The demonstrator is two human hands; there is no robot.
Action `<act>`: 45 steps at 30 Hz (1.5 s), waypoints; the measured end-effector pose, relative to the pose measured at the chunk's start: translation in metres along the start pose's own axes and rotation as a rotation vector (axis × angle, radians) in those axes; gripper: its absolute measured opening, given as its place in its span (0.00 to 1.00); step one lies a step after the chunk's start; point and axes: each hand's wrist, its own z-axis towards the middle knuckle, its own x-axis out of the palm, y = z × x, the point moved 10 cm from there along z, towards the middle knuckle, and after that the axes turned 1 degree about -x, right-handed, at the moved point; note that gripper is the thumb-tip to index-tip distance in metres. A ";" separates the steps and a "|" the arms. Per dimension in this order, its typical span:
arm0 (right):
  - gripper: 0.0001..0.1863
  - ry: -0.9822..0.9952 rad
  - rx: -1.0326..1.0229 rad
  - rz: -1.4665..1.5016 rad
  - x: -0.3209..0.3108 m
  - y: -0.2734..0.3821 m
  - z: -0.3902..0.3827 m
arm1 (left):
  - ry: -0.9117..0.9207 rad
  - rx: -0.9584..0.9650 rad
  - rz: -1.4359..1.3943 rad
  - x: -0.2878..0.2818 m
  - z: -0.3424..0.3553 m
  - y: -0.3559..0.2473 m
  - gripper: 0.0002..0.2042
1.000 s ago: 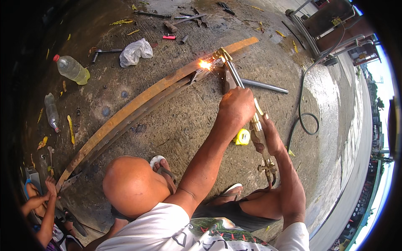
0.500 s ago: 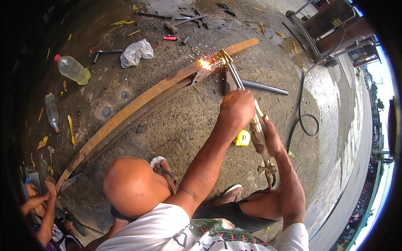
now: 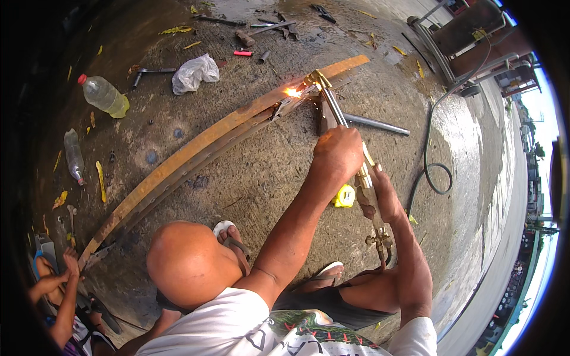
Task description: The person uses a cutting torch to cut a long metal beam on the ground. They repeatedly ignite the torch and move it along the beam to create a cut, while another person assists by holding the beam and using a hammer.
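Observation:
My left hand [image 3: 336,155] is closed round the upper tubes of a brass-and-steel cutting torch [image 3: 329,98]. Lower down, my right hand [image 3: 383,199] is wrapped round the torch's handle, above its valves and hoses. The torch head sits at a long, curved rusty steel strip [image 3: 160,167], where an orange flame [image 3: 293,92] glows at the edge. A darker strip lies along its underside. Beneath that spot is a dark metal block [image 3: 323,118], beside a steel pipe [image 3: 380,123]. A yellow tape measure [image 3: 344,196] lies left of the torch handle.
A co-worker's hands [image 3: 65,270] are at the strip's lower left end. Plastic bottles [image 3: 104,98], a white bag [image 3: 195,74] and scattered tools [image 3: 267,29] lie on the concrete. A hose [image 3: 439,172] loops at right near a cylinder cart [image 3: 469,41]. My bent knee [image 3: 190,261] is below the strip.
The spray of sparks at the torch tip has shrunk since half a second ago. My hands and the torch have hardly moved.

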 end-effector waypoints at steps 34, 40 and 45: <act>0.38 0.002 0.007 0.011 0.002 0.000 -0.002 | -0.010 0.031 0.018 0.000 -0.002 -0.002 0.08; 0.38 0.041 -0.007 0.061 0.003 0.000 -0.001 | -0.033 0.036 0.029 -0.003 -0.005 -0.003 0.08; 0.39 0.022 -0.063 0.141 -0.001 0.012 -0.014 | -0.107 0.134 0.025 -0.013 -0.014 -0.023 0.07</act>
